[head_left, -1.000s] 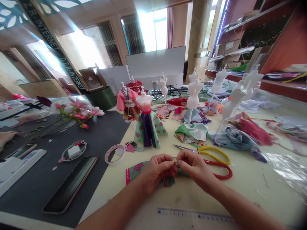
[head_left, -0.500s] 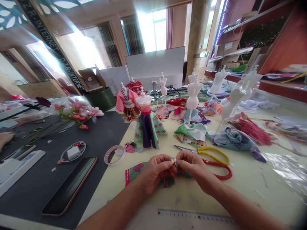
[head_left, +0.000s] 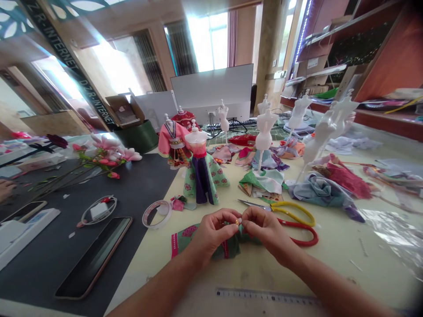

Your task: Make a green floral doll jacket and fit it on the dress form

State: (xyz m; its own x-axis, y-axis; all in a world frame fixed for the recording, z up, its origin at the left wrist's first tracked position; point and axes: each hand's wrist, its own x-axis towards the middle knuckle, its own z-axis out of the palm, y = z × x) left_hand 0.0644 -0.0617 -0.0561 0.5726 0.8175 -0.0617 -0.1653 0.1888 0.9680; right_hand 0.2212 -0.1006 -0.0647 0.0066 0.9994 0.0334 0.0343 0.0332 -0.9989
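Both hands meet over a small green doll garment (head_left: pixel 231 250) with pink trim, which lies on the pale tabletop (head_left: pixel 185 288). My left hand (head_left: pixel 213 231) is closed in a pinch on a tiny gold-coloured piece (head_left: pixel 237 222). My right hand (head_left: pixel 261 224) pinches right beside it; between the fingertips shows a small whitish bit, too small to name. Scissors (head_left: pixel 293 211) with one yellow and one red handle lie just beyond and right of my right hand, blades partly apart. A dress form (head_left: pixel 197 138) in a green floral skirt with a purple panel stands behind the hands.
A ruler (head_left: pixel 264 297) lies near the front edge. To the left are a tape roll (head_left: pixel 144 215), a phone (head_left: pixel 94 257), a cable with a charger (head_left: pixel 99 211) and artificial flowers (head_left: pixel 109 154). White dress forms (head_left: pixel 264 132) and fabric scraps (head_left: pixel 324 189) fill the right and back.
My fingertips have shifted slightly, and more of the green garment shows beneath my left hand. At the far left, another person's hand has drawn back a little. The view has moved slightly.
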